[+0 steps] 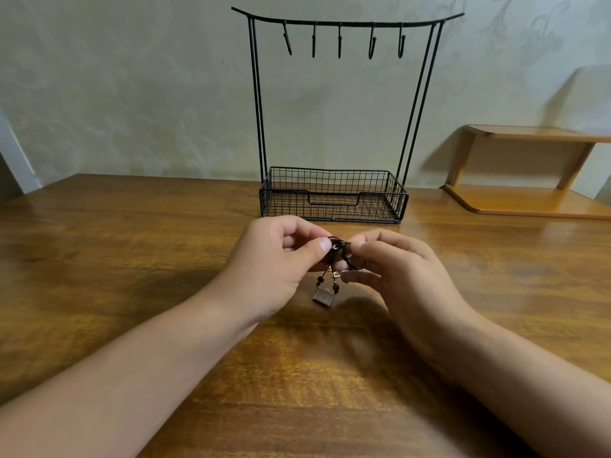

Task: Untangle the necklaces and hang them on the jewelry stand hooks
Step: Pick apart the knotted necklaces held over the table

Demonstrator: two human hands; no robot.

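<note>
The table (132,259) is brown wood with a visible grain and a soft sheen. On it, the jewelry stand (334,196) is thin black wire, matt, with a mesh basket at its base. In front of the stand, the necklaces (337,256) are dark matt cord with small beads and a shiny metal pendant (324,296). Right of the stand, a shelf (529,200) of glossy orange wood
</note>
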